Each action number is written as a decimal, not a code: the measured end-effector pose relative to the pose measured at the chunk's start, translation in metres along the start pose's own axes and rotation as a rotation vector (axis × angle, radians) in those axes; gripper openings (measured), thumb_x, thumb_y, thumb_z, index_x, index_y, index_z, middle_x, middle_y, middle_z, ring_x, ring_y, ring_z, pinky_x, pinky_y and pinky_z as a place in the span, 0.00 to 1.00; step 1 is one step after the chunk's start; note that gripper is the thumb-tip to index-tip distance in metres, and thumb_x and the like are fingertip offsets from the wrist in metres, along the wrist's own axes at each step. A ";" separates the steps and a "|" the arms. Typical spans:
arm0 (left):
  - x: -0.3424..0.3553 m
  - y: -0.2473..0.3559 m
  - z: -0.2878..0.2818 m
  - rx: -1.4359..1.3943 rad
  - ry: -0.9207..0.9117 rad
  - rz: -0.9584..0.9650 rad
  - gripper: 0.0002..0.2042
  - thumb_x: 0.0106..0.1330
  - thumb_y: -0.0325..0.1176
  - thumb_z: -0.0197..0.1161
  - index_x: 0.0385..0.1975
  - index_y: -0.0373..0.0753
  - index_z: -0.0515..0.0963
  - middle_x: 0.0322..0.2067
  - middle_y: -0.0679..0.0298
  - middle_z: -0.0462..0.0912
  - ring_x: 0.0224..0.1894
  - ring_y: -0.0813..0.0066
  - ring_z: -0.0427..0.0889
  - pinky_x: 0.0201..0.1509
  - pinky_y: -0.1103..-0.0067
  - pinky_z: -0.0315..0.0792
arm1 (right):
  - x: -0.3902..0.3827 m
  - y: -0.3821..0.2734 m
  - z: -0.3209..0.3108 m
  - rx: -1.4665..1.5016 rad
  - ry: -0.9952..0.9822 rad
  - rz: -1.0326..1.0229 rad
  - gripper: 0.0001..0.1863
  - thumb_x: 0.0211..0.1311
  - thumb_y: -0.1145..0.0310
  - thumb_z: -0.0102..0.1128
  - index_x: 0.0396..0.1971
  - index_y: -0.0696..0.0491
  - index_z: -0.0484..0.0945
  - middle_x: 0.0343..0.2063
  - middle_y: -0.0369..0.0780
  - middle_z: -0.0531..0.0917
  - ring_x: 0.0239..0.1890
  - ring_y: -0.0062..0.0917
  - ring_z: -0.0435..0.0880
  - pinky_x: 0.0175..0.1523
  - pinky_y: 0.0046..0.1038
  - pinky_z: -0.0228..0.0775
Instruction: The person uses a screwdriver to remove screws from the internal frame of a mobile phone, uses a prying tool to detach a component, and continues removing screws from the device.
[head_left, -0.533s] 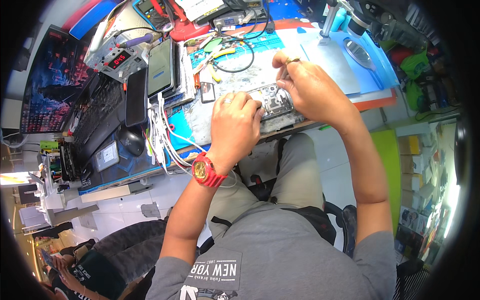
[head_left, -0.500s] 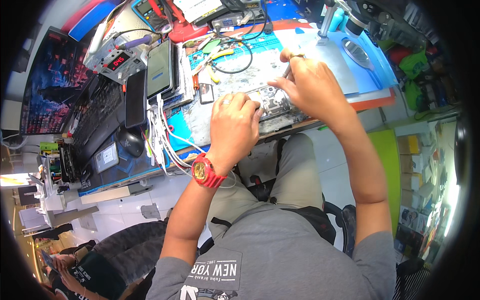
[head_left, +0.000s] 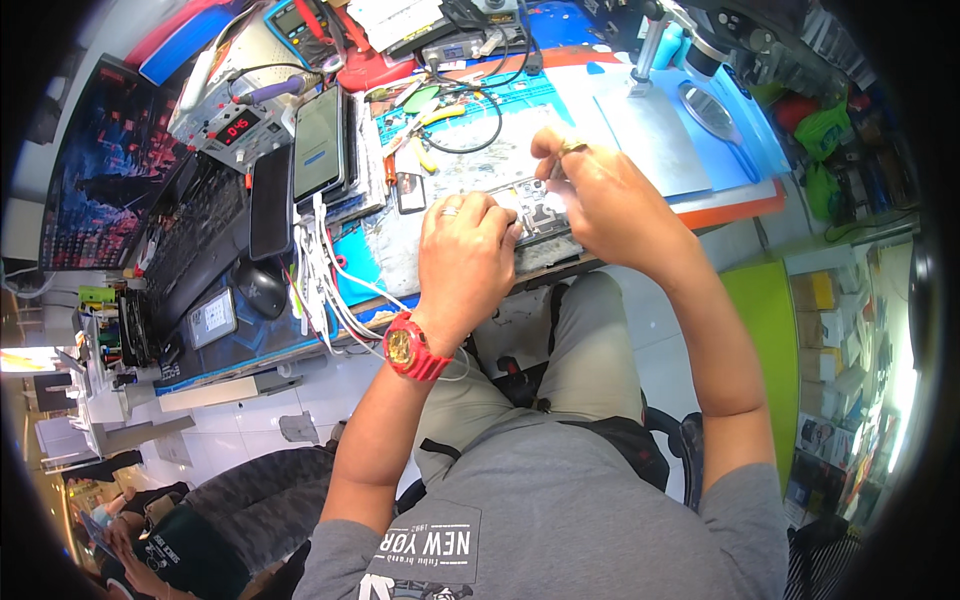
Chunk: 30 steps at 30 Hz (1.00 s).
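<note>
An opened phone (head_left: 540, 212), its inner boards and metal parts exposed, lies at the near edge of the work mat. My left hand (head_left: 466, 250) closes on its left end, fingers bent and thumb against the edge. Over its right part my right hand (head_left: 612, 200) is pinched around a slim tool, standing roughly upright. The fingers hide most of that tool, so its kind and tip cannot be made out. A red watch (head_left: 410, 347) is on my left wrist.
Left of the mat stand phones (head_left: 318, 140), white cables (head_left: 318, 270), a mouse (head_left: 260, 282), a keyboard (head_left: 205, 215) and a power supply (head_left: 232, 130). Yellow-handled pliers (head_left: 443, 113) lie behind. At right are a microscope stand (head_left: 645, 62) and a round mirror (head_left: 708, 108).
My right hand has moved left and slightly down, with the tool now closer over the phone's middle. My left hand stays at the phone's left end.
</note>
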<state>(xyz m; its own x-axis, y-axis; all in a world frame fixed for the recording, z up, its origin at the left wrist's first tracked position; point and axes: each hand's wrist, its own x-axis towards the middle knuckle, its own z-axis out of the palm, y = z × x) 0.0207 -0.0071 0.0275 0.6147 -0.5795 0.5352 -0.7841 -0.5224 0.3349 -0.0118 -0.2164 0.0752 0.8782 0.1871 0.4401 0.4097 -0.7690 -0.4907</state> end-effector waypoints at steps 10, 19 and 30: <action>-0.001 -0.001 0.002 0.000 0.008 -0.002 0.04 0.64 0.30 0.71 0.34 0.38 0.85 0.36 0.61 0.81 0.43 0.56 0.81 0.54 0.62 0.73 | 0.007 -0.010 -0.004 -0.229 0.101 0.151 0.12 0.61 0.80 0.66 0.43 0.68 0.80 0.36 0.50 0.88 0.32 0.43 0.90 0.43 0.39 0.82; -0.001 0.000 0.001 0.015 -0.006 -0.017 0.05 0.64 0.30 0.71 0.35 0.38 0.85 0.37 0.61 0.81 0.44 0.56 0.81 0.56 0.61 0.72 | 0.008 0.001 0.003 0.014 0.115 0.191 0.17 0.62 0.75 0.72 0.47 0.66 0.78 0.34 0.49 0.88 0.33 0.37 0.91 0.42 0.34 0.83; 0.008 -0.002 -0.004 0.010 -0.067 -0.040 0.05 0.66 0.32 0.70 0.38 0.40 0.86 0.37 0.60 0.82 0.46 0.57 0.82 0.65 0.57 0.68 | 0.007 -0.007 -0.003 -0.036 0.107 0.143 0.19 0.62 0.69 0.71 0.50 0.63 0.81 0.38 0.53 0.87 0.39 0.48 0.88 0.47 0.42 0.79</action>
<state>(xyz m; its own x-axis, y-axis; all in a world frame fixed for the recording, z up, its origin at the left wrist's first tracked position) 0.0270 -0.0078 0.0341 0.6501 -0.5983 0.4684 -0.7581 -0.5518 0.3475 -0.0093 -0.2116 0.0835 0.8951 0.0096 0.4458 0.2714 -0.8049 -0.5277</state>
